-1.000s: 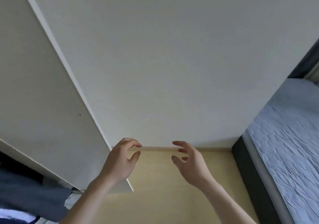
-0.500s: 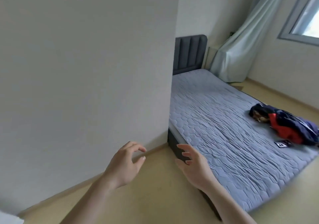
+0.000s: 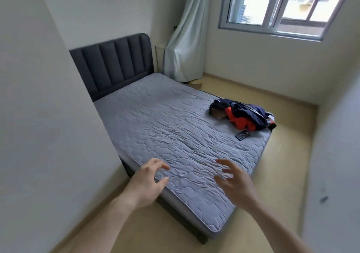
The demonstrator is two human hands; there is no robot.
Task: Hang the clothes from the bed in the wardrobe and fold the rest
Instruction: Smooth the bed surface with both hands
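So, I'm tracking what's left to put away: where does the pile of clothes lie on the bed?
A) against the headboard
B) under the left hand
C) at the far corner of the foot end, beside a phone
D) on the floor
C: the pile of clothes sits at the mattress corner farthest from the headboard, beside the phone.

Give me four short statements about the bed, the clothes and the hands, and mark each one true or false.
1. The clothes pile lies near the bed's far corner. True.
2. The left hand grips the clothes. False: it holds nothing, fingers loosely curled.
3. A phone lies on the mattress beside the clothes. True.
4. The right hand holds a hanger. False: it is empty, fingers spread.
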